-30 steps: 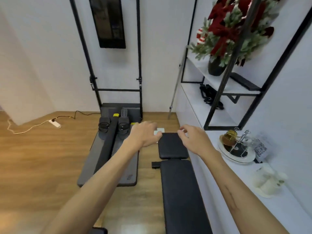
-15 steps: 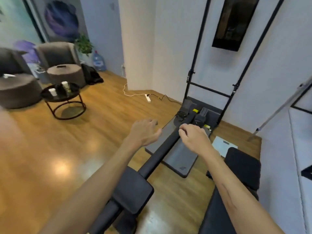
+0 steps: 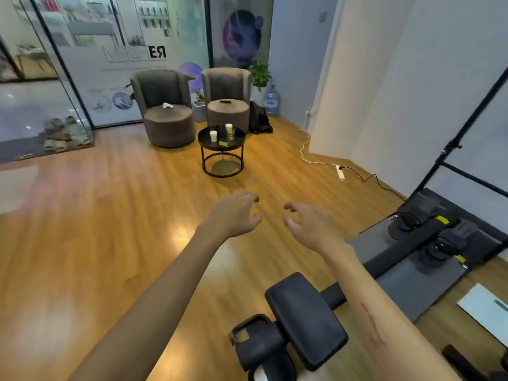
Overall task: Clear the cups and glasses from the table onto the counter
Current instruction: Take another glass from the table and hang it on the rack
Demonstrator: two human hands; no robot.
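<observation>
A small round black table [image 3: 204, 140] stands across the wooden floor, in front of two grey armchairs. On it are a white cup [image 3: 212, 136] at the left and a clear glass [image 3: 230, 132] with a pale top at the right, beside a small green item [image 3: 223, 143]. My left hand [image 3: 233, 213] and my right hand [image 3: 309, 225] are held out in front of me at mid-height, far short of the table. Both hold nothing and their fingers are curled loosely apart. The counter is out of view.
A rowing machine [image 3: 412, 259] with a black seat [image 3: 305, 317] lies at the lower right. A white power strip [image 3: 340, 171] and cables run along the right wall. Grey armchairs [image 3: 165, 105] stand behind the table, glass partitions [image 3: 68, 64] at left. Open wooden floor lies between me and the table.
The view has swung left, from the counter and shelves to the lounge area; the black table now sits ahead near the centre. Both hands stay empty and have opened slightly.
</observation>
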